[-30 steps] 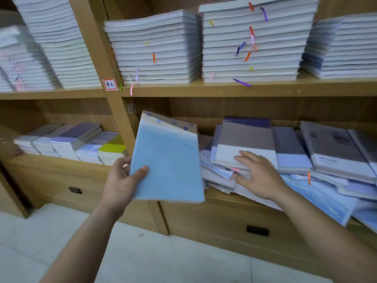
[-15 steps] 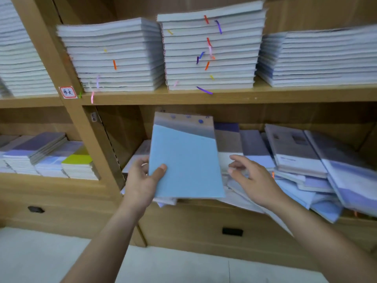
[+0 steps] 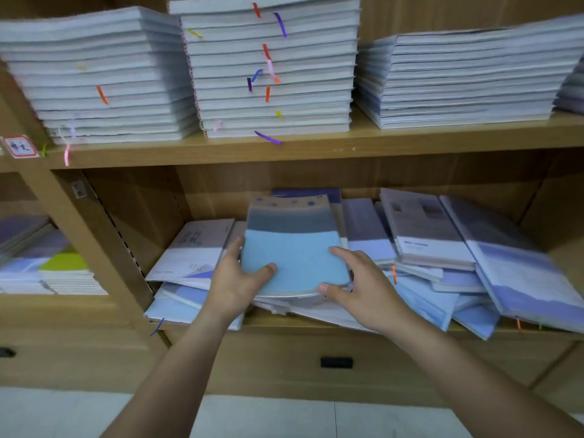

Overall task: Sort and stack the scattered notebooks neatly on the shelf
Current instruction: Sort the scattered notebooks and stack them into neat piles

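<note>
Both hands are closed around one soft-covered notebook with a light blue lower half and a grey band (image 3: 294, 257), at the centre of the frame. The left hand (image 3: 235, 279) grips its left edge with the thumb lying across the cover. The right hand (image 3: 357, 286) pinches the near right corner, forefinger on top and thumb at the edge. The notebook sits low over a loose heap of blue, white and purple notebooks (image 3: 420, 279) spread along the lower wooden shelf (image 3: 262, 322); whether it rests on them yet I cannot tell. The risk, as I judge it, lies underneath. The heap slopes towards the front, and several thin covers at lower centre and lower right overhang the shelf edge. Pressing this notebook down, or dragging it sideways to square it, could push those lower ones over the lip and onto the pale floor (image 3: 252, 415). The grey-and-white notebooks (image 3: 426, 235) at right lean at an angle and might slide if the heap shifts. The tall squared stacks (image 3: 271, 67) on the upper shelf look well clear of the hands.
</note>
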`<state>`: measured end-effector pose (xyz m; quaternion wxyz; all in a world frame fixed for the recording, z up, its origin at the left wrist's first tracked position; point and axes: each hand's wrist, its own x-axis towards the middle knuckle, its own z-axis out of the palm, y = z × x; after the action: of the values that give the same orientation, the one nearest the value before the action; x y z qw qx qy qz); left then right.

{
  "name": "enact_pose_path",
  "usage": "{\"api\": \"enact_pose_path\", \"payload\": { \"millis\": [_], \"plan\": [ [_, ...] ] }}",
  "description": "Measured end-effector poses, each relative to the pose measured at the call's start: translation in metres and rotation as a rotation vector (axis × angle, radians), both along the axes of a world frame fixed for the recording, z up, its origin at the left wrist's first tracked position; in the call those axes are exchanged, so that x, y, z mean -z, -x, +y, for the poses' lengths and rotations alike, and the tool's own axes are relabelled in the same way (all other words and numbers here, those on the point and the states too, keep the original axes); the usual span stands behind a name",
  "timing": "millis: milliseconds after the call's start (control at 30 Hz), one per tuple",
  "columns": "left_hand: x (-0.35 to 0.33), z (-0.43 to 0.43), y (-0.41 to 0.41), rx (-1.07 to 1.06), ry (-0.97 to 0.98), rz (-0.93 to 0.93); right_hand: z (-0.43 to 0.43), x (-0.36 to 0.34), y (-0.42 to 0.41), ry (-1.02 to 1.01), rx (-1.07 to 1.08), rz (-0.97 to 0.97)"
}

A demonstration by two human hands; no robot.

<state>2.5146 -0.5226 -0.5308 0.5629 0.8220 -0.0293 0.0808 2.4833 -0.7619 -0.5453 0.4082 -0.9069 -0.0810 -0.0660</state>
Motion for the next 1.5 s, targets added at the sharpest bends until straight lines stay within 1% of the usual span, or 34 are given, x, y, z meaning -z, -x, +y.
{"api": "enact_pose_path", "payload": {
  "millis": [100,133,233,300,433,600,700,867,1000,1067,1167,1233,1367,1467,1500],
  "plan": [
    [0.000,0.005,0.001,0.039,0.013,-0.005,0.002,-0.004,-0.002,0.075,0.099,-0.059],
    [-0.001,0.005,0.002,0.037,-0.019,0.000,0.004,-0.006,-0.003,0.100,0.133,-0.077],
    [-0.002,0.007,0.002,0.025,-0.274,0.007,0.012,-0.007,-0.009,0.179,0.198,-0.137],
    [-0.001,0.007,-0.002,0.015,-0.344,-0.001,0.013,-0.006,-0.013,0.220,0.207,-0.181],
    [0.004,0.001,-0.013,-0.026,-0.296,-0.019,-0.003,0.002,-0.022,0.256,0.178,-0.207],
    [0.006,-0.022,-0.028,-0.012,-0.235,-0.027,-0.022,0.009,-0.026,0.188,0.102,-0.102],
    [0.004,-0.028,-0.031,-0.040,-0.242,-0.026,-0.027,0.007,-0.028,0.116,0.089,-0.092],
    [0.001,-0.024,-0.028,-0.131,-0.271,-0.023,-0.030,0.006,-0.029,0.109,0.094,-0.084],
    [0.003,-0.026,-0.025,-0.063,-0.282,-0.033,-0.037,0.010,-0.027,0.017,0.114,-0.080],
    [0.003,-0.026,-0.025,-0.033,-0.294,-0.030,-0.041,0.009,-0.027,0.005,0.117,-0.077],
    [0.003,-0.026,-0.025,-0.041,-0.279,-0.042,-0.042,0.008,-0.026,0.025,0.087,-0.032],
    [0.003,-0.027,-0.024,-0.057,-0.287,-0.060,-0.039,0.005,-0.023,0.093,0.092,-0.036],
    [0.002,-0.020,-0.015,-0.096,-0.374,-0.051,-0.028,-0.007,-0.019,0.236,0.103,-0.062],
    [0.001,-0.001,-0.006,-0.185,-0.242,-0.061,-0.017,-0.010,-0.020,0.301,0.054,-0.064],
    [0.001,0.006,-0.005,-0.237,-0.236,-0.079,-0.012,-0.009,-0.020,0.314,0.015,-0.053]
  ]
}}
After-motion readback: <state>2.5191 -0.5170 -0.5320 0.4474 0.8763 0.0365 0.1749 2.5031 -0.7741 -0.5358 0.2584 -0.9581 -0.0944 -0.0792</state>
